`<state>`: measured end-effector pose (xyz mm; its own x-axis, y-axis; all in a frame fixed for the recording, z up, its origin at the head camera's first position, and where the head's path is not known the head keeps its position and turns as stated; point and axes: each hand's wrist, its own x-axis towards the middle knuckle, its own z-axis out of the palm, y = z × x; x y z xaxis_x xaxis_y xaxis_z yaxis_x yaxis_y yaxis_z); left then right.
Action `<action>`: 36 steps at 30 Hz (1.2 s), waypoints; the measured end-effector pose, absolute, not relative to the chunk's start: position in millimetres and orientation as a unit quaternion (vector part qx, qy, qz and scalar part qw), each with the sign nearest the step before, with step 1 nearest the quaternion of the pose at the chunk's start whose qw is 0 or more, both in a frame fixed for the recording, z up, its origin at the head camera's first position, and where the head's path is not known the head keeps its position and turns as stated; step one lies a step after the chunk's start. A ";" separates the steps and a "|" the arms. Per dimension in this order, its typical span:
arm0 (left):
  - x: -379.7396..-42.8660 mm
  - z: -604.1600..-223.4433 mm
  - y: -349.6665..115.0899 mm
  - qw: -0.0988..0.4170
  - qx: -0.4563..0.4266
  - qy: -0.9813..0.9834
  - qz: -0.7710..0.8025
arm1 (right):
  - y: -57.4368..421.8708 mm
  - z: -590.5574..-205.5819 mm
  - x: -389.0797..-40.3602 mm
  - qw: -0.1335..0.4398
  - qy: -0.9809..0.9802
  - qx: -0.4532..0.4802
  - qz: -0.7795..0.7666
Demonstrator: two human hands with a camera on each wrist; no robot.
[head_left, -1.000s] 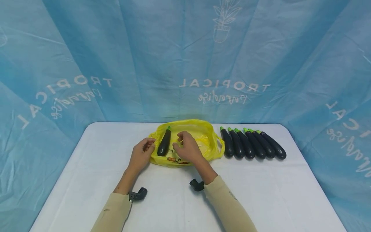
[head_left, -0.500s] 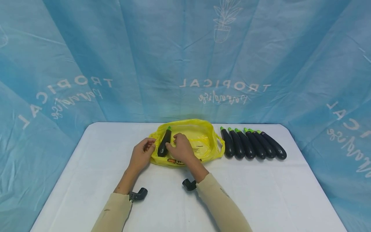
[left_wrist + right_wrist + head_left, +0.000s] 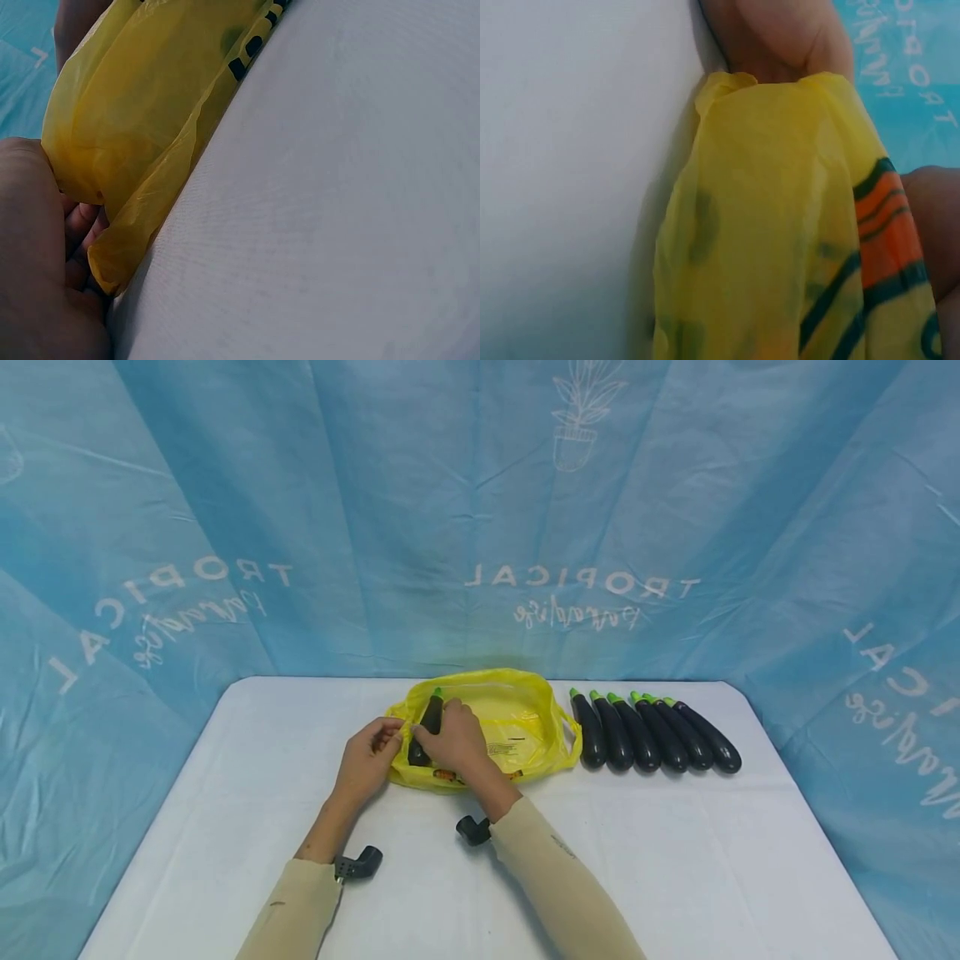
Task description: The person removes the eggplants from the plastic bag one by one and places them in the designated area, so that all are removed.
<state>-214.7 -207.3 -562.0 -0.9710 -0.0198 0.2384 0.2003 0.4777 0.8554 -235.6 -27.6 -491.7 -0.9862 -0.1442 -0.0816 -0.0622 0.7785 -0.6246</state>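
Note:
A yellow plastic bag [image 3: 517, 727] lies with its mouth spread toward the head camera. One dark eggplant [image 3: 432, 717] with a green stem lies inside, near the bag's left end. My left hand [image 3: 365, 762] pinches the bag's left handle end; the left wrist view shows the bag [image 3: 150, 112] running between thumb and fingers. Inside the bag, my right hand [image 3: 455, 739] grips the eggplant, its thumb lying across the front and its fingers on the right side. In the right wrist view the bag wall [image 3: 757, 210] hides that grip.
Several more eggplants [image 3: 633, 732] lie side by side just right of the bag on the white table [image 3: 420, 910]. A blue printed curtain [image 3: 390, 527] hangs behind the table and along both sides.
My right hand has moved left inside the bag and now grips the eggplant there. The left hand and the row of eggplants have stayed in place.

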 end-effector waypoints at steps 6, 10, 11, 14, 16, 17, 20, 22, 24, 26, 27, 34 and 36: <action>-215.2 -562.5 -208.7 0.105 -0.059 -0.848 -0.517 | -36.3 -495.0 -238.0 0.053 0.955 -0.025 -0.291; -215.7 -563.4 -209.6 0.108 -0.064 -0.847 -0.517 | -40.8 -497.2 -239.8 0.046 0.961 -0.019 -0.270; -215.8 -563.6 -209.6 0.108 -0.064 -0.847 -0.516 | -41.7 -497.7 -240.2 0.046 0.963 -0.019 -0.265; -216.0 -563.8 -209.1 0.108 -0.062 -0.848 -0.515 | -43.4 -498.3 -240.9 0.043 0.967 -0.022 -0.251; -215.9 -563.5 -208.5 0.104 -0.058 -0.850 -0.514 | -43.5 -498.9 -241.2 0.040 0.968 -0.026 -0.246; -215.9 -563.3 -208.1 0.103 -0.056 -0.850 -0.513 | -43.3 -499.3 -241.2 0.038 0.969 -0.028 -0.244; -215.7 -562.3 -207.5 0.103 -0.054 -0.850 -0.514 | -41.9 -500.7 -241.7 0.035 0.968 -0.034 -0.245; -215.6 -561.8 -207.4 0.105 -0.056 -0.851 -0.512 | -40.8 -501.8 -242.1 0.035 0.967 -0.036 -0.248; -215.5 -561.1 -207.3 0.107 -0.057 -0.849 -0.514 | -39.5 -502.5 -242.5 0.036 0.967 -0.038 -0.251; -215.4 -560.2 -207.1 0.109 -0.058 -0.848 -0.516 | -38.3 -502.7 -242.9 0.038 0.966 -0.039 -0.254; -215.3 -559.9 -207.0 0.109 -0.058 -0.846 -0.518 | -37.6 -502.4 -243.1 0.041 0.965 -0.040 -0.255; -214.8 -559.2 -206.4 0.106 -0.055 -0.847 -0.518 | -32.3 -500.1 -243.6 0.063 0.957 -0.028 -0.281; -214.8 -559.3 -206.3 0.107 -0.054 -0.848 -0.516 | -30.5 -499.7 -243.8 0.070 0.955 -0.022 -0.288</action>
